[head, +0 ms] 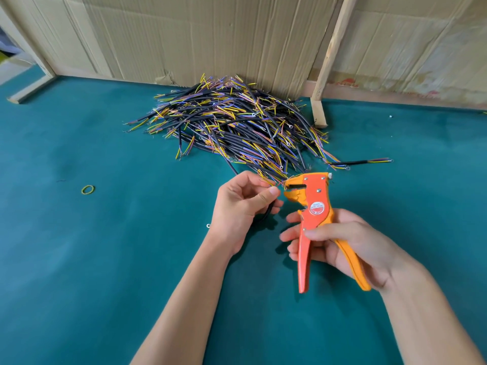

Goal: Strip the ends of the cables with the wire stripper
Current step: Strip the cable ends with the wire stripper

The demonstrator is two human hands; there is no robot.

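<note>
My right hand [340,243] grips the handles of an orange and yellow wire stripper [313,204], its jaws pointing left. My left hand [242,201] pinches a black cable [266,217] between thumb and fingers. The cable's thin coloured wire ends reach into the stripper's jaws. The rest of the cable hangs down behind my left palm and is mostly hidden. A large pile of black cables [237,122] with yellow, blue and pink wire ends lies on the green table [105,259] just beyond my hands.
A cardboard wall [210,35] stands behind the pile, with a wooden strut [326,61] leaning at its right. One loose cable [361,162] lies right of the pile. A yellow-green rubber band [88,189] lies at the left, and a small metal ring [208,225] sits near my left wrist.
</note>
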